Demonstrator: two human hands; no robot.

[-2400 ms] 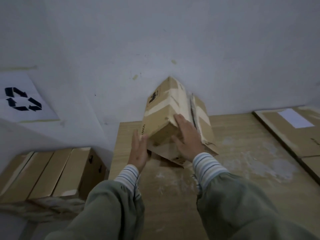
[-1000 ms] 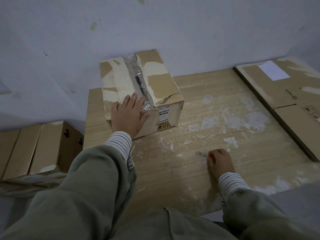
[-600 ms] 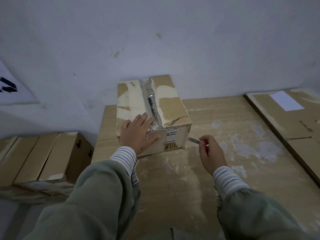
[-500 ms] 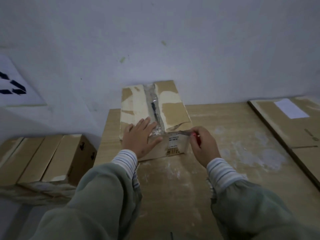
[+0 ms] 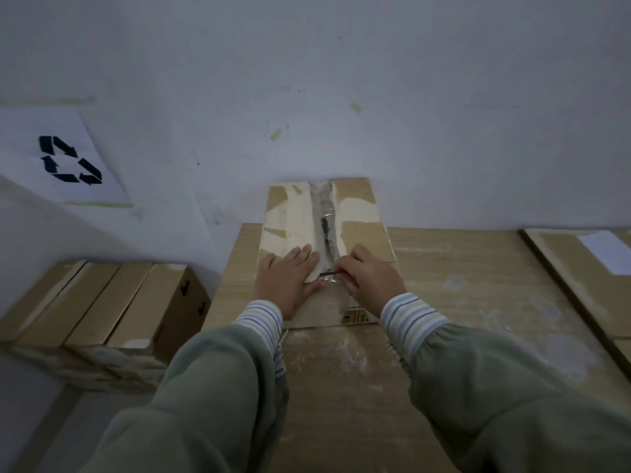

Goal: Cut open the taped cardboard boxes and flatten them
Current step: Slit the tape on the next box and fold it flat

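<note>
At the centre of the frame, the brown taped cardboard box [image 5: 355,230] stood unflattened on the pale wooden desk [image 5: 461,302]. The left hand [image 5: 288,281] pressed flat, fingers spread; the right hand [image 5: 370,279] pinched a small dark blade [image 5: 327,274] at the near end of the tape seam [image 5: 324,216]. Cutting seemed only beginning.

left hand [image 5: 286,283] flat on taped box [image 5: 362,230], right hand [image 5: 370,279] holding blade [image 5: 327,274] at seam

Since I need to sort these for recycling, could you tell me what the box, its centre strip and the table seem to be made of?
Box: matte brown cardboard, its top layer torn off in pale patches. Centre strip: probably clear plastic tape, being glossy and crinkled. Table: light wood or wood-look laminate, with straight grain lines and whitish smears.
</note>
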